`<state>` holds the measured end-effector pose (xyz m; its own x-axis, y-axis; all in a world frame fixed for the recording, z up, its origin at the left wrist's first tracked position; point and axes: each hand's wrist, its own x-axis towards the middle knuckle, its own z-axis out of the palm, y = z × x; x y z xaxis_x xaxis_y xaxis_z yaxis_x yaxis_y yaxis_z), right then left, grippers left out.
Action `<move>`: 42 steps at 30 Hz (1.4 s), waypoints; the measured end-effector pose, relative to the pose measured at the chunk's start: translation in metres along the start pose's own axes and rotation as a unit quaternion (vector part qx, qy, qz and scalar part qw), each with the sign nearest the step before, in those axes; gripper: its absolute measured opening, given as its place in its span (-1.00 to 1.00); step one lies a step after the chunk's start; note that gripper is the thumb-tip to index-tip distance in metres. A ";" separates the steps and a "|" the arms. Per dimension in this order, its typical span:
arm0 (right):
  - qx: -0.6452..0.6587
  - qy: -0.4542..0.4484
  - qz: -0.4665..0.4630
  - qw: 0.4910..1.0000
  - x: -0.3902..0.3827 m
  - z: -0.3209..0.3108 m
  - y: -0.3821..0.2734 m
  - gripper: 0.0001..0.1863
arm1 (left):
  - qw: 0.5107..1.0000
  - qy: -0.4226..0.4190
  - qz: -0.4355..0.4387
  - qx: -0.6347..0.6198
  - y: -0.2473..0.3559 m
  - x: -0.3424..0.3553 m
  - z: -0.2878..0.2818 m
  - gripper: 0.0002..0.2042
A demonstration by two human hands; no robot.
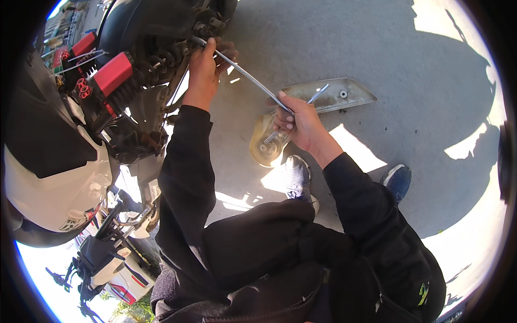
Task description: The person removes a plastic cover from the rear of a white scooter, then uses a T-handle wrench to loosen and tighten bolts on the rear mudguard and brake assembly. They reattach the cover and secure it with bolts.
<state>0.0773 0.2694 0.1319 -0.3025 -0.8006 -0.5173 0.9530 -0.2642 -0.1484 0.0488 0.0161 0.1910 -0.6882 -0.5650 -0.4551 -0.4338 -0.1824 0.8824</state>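
A long silver T-handle wrench [249,77] runs slantwise from my right hand up to the rear of a motorbike [126,35]. My right hand [299,119] is closed round the joint of its shaft and crossbar, and the crossbar's ends stick out on both sides. Near the far end, the fingers of my left hand [204,70] are wrapped round the shaft beside the bike's dark, greasy parts. Whether the tip sits on a fastener is too small to tell. Under my right hand, a dirty whitish cover panel [350,92] lies on the concrete, its rounded yellowish end to the left.
Red shock absorber tops [114,72] and a white body panel [59,180] belong to the motorbike at left. A second white two-wheeler [126,277] stands at lower left. My dark blue shoes [398,182] are on the concrete floor [425,134], which has bright sun patches.
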 end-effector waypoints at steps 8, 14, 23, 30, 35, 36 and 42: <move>-0.484 0.094 -0.338 0.802 -0.005 -0.008 0.023 -0.71 | 1.000 -0.020 0.024 0.003 0.002 0.000 -0.007 -0.77; -0.601 0.142 -0.425 0.662 0.002 -0.002 0.029 -0.74 | 0.999 -0.035 0.025 -0.015 0.002 0.007 -0.014 -0.71; -0.697 0.091 -0.347 0.621 -0.007 0.005 0.002 -0.66 | 0.795 0.103 0.426 0.420 -0.059 -0.064 -0.007 -0.46; -0.726 0.085 -0.408 0.547 0.008 -0.018 0.008 -0.66 | 0.650 -0.296 0.513 0.476 -0.050 -0.108 0.047 -0.21; -0.707 0.104 -0.428 0.553 0.025 -0.037 0.024 -0.67 | 0.678 -0.352 0.492 0.416 -0.054 -0.097 0.067 -0.41; -0.707 0.101 -0.412 0.566 0.031 -0.036 0.029 -0.67 | 0.678 -0.336 0.504 0.416 -0.051 -0.097 0.065 -0.45; -0.694 0.091 -0.419 0.579 0.032 -0.051 0.037 -0.68 | 0.691 -0.316 0.508 0.405 -0.052 -0.104 0.069 -0.60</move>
<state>0.1038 0.2621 0.0667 -0.7823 -0.6009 0.1642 -0.3913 0.2689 -0.8801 0.1026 0.1393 0.1844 -0.8827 0.4412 0.1619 0.4527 0.7057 0.5450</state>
